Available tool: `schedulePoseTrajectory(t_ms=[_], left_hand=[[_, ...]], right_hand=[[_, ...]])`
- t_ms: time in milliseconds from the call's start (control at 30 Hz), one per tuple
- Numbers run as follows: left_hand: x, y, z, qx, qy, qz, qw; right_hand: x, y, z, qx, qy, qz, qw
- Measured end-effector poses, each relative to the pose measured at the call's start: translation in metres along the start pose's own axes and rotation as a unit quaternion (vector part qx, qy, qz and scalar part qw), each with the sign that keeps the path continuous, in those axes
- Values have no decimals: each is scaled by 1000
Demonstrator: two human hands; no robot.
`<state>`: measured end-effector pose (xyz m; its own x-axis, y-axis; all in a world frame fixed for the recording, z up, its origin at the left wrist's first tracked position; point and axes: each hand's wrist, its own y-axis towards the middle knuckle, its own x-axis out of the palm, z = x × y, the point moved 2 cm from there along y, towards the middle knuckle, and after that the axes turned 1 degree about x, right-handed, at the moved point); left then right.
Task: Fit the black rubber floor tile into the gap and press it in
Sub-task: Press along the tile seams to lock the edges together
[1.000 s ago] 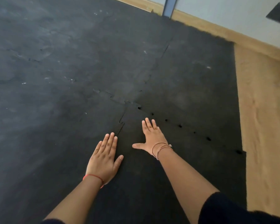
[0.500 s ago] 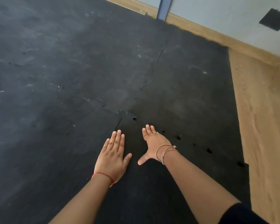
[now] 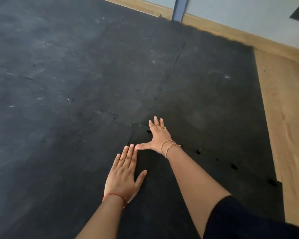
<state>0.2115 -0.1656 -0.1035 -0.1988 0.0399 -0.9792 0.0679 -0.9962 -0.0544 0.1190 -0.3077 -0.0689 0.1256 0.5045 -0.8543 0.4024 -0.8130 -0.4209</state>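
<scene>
The black rubber floor tile (image 3: 162, 195) lies flat in the near part of the black matting, its toothed edges meeting neighbouring tiles. My left hand (image 3: 123, 175) rests palm down along the tile's left seam, fingers together and straight. My right hand (image 3: 156, 135) lies palm down at the tile's far left corner, fingers spread, thumb pointing left toward my left fingertips. Small dark holes (image 3: 198, 150) show along the far seam to the right of my right wrist. Neither hand holds anything.
Dusty black rubber matting (image 3: 67, 83) covers the floor to the left and ahead. Bare wooden floor (image 3: 286, 126) runs along the right side. A pale wall (image 3: 240, 18) with a wooden skirting and a blue-grey post (image 3: 179, 9) stands at the back.
My right hand has slid forward to the tile's far corner and its thumb has swung out to the left. My left hand has stayed flat on the left seam. The camera has shifted.
</scene>
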Motion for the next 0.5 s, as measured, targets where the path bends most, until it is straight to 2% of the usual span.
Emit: schedulePoseTrajectory(t_ms=[133, 267, 500], left_hand=[[0, 1, -1, -1, 1, -1, 1000], [0, 1, 1, 0, -14, -15, 1000], [-7, -1, 1, 23, -27, 22, 999]], right_hand=[[6, 8, 2, -7, 60, 28, 998], [-1, 6, -2, 2, 130, 8, 992], [-6, -8, -8, 30, 283, 39, 958]])
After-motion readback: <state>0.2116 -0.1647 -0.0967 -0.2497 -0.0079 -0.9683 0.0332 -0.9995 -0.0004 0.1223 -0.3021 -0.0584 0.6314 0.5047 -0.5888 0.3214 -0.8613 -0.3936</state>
